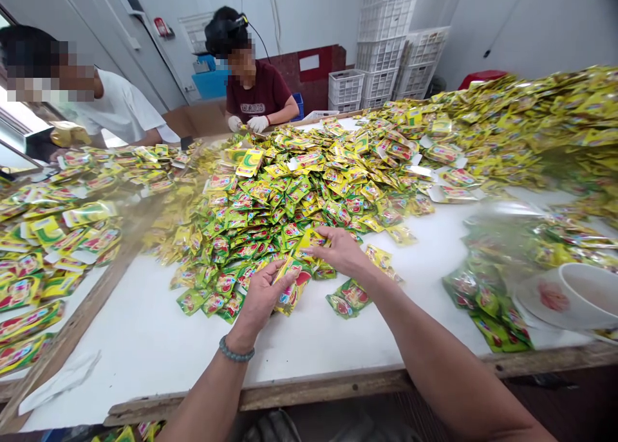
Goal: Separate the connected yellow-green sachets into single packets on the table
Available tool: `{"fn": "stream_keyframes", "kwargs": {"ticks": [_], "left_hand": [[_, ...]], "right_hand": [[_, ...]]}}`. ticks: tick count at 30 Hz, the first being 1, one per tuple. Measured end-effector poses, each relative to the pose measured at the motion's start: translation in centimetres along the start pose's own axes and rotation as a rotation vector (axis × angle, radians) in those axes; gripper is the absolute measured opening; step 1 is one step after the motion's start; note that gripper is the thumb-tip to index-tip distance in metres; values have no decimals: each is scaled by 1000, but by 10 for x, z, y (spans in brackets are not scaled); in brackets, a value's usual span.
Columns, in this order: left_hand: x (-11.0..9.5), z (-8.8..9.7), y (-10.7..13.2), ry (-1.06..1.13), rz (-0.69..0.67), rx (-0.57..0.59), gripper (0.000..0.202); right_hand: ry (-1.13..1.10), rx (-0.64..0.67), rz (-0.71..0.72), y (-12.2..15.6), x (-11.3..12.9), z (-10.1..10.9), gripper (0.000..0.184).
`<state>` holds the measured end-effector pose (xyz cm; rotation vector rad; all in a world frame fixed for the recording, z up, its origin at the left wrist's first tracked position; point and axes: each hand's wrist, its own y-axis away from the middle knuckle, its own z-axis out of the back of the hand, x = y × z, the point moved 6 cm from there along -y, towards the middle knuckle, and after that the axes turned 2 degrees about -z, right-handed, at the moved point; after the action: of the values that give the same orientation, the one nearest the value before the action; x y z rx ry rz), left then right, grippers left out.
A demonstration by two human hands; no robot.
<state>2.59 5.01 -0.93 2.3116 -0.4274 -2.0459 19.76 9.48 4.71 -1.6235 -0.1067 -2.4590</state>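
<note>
My left hand, with a beaded bracelet at its wrist, is closed on a small carton printed yellow and green with a red fruit picture. My right hand pinches a small yellow packet at the carton's upper end. Whether the packet's lower edge is inside the carton, I cannot tell. Just beyond both hands rises a large heap of green and yellow packets. A few loose green packets lie on the white tabletop below my right hand.
Yellow cartons cover the left side past a wooden strip. A white tub stands at right near more packets. A big yellow pile fills the back right. Two people work across the table; white crates are stacked behind.
</note>
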Motion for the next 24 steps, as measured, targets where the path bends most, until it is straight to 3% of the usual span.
{"fn": "stream_keyframes", "kwargs": {"ticks": [4, 8, 15, 20, 24], "left_hand": [[-3, 3, 0, -100, -59, -65, 48], [-4, 2, -1, -117, -73, -9, 48], [-7, -3, -2, -98, -10, 51, 48], [-7, -3, -1, -21, -35, -8, 52], [-3, -3, 0, 66, 3, -38, 57]], "right_hand": [[57, -2, 48, 1, 1, -11, 16], [29, -178, -30, 0, -10, -7, 25], [-47, -258, 45, -1, -9, -3, 31], [-6, -265, 66, 2, -1, -8, 32], [79, -197, 194, 3, 9, -10, 30]]}}
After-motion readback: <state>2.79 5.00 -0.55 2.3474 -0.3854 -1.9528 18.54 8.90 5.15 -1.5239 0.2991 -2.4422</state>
